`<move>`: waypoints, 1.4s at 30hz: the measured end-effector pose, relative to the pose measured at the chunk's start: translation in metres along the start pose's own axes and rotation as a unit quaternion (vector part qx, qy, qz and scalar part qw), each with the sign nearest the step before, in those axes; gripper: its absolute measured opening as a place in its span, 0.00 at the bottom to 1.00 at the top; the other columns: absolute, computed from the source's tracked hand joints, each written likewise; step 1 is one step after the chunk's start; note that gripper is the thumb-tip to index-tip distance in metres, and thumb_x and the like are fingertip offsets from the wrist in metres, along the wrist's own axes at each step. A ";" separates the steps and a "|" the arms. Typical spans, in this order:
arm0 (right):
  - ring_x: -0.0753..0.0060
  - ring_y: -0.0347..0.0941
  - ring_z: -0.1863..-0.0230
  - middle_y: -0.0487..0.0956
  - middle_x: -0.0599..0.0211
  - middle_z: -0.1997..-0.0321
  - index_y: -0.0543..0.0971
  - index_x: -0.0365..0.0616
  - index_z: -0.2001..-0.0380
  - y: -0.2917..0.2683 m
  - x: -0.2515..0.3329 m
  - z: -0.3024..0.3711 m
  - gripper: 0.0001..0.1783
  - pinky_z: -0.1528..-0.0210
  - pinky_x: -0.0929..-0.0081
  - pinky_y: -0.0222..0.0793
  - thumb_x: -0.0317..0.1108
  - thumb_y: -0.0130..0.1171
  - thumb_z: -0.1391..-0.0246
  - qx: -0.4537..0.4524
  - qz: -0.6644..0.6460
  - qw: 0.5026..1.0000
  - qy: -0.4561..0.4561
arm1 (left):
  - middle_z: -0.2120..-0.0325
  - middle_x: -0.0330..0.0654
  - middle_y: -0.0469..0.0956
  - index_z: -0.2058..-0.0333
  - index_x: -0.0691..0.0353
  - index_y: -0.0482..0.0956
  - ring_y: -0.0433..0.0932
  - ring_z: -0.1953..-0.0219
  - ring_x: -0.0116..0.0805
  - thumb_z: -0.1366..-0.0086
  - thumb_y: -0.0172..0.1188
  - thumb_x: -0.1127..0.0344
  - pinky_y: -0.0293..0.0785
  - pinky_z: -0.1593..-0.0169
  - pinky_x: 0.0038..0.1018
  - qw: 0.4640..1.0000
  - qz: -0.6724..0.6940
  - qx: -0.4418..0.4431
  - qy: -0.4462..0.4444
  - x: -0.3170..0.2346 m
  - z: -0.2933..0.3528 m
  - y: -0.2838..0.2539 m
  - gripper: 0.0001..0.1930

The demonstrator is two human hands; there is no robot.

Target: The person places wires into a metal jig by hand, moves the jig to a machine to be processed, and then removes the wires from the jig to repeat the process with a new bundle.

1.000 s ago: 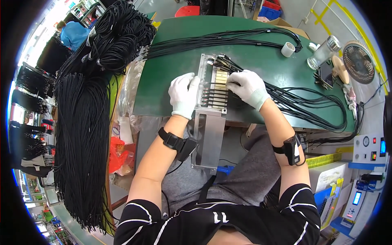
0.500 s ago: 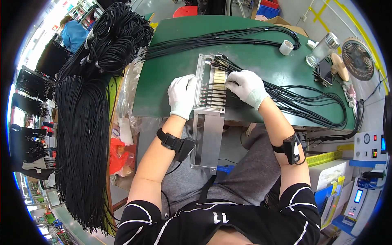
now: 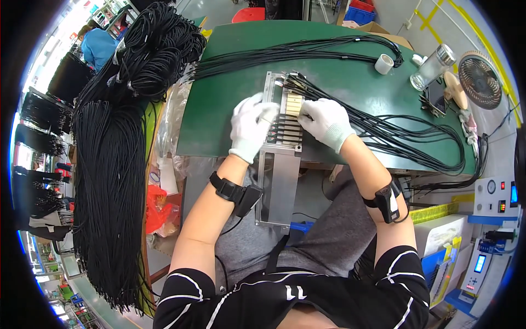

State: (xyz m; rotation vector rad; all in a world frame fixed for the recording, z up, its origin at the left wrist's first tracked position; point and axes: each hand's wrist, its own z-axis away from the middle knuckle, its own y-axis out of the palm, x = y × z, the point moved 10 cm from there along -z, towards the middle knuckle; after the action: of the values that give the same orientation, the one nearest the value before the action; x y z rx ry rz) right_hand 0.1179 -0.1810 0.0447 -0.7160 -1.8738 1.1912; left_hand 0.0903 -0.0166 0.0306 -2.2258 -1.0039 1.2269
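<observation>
Head view: green table [image 3: 219, 98], bearing a tape roll [image 3: 384, 64] and a bottle [image 3: 433, 67] toward its right end.
Room: black bundles [image 3: 112, 192] lay at left; a red seat [image 3: 248, 15] stood beyond the table; a fan [image 3: 480, 80] sat at right.
Jig [image 3: 283, 147]: projected past the table's near edge, black cables [image 3: 289, 130] lying across it, between both hands' fingers.
Left hand [image 3: 252, 125]: blurred fingers over the jig's left edge; grip not discernible.
Right hand [image 3: 325, 122]: thumb and index close together at the jig's right side; pinch on a cable not discernible.
</observation>
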 end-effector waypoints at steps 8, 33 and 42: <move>0.57 0.77 0.60 0.80 0.65 0.70 0.82 0.52 0.70 -0.016 -0.033 -0.009 0.10 0.56 0.60 0.72 0.45 0.66 0.51 -0.082 0.083 0.993 0.030 | 0.38 0.55 0.69 0.58 0.39 0.89 0.61 0.35 0.60 0.41 0.65 0.49 0.46 0.29 0.49 0.983 -0.118 0.113 0.079 -0.026 0.002 0.026 0.14; 0.55 0.77 0.60 0.83 0.65 0.67 0.83 0.54 0.68 -0.005 0.021 -0.010 0.10 0.56 0.60 0.71 0.39 0.69 0.55 -0.024 -0.165 0.979 -0.116 | 0.56 0.43 0.83 0.76 0.61 0.82 0.75 0.49 0.46 0.46 0.70 0.62 0.70 0.44 0.40 0.993 0.063 -0.042 0.091 -0.028 -0.008 -0.011 0.10; 0.55 0.77 0.62 0.83 0.67 0.67 0.82 0.54 0.69 -0.004 0.043 -0.009 0.08 0.56 0.62 0.72 0.41 0.67 0.53 -0.070 -0.026 0.989 -0.127 | 0.58 0.41 0.83 0.77 0.62 0.81 0.75 0.50 0.45 0.48 0.71 0.63 0.70 0.46 0.41 0.992 0.127 -0.002 0.014 -0.002 -0.009 0.001 0.10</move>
State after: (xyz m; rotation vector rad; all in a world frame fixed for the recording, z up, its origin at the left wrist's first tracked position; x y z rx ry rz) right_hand 0.1024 -0.1447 0.0642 -0.6093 -2.1921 1.1708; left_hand 0.0977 -0.0187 0.0355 -2.4241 -0.7303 1.2940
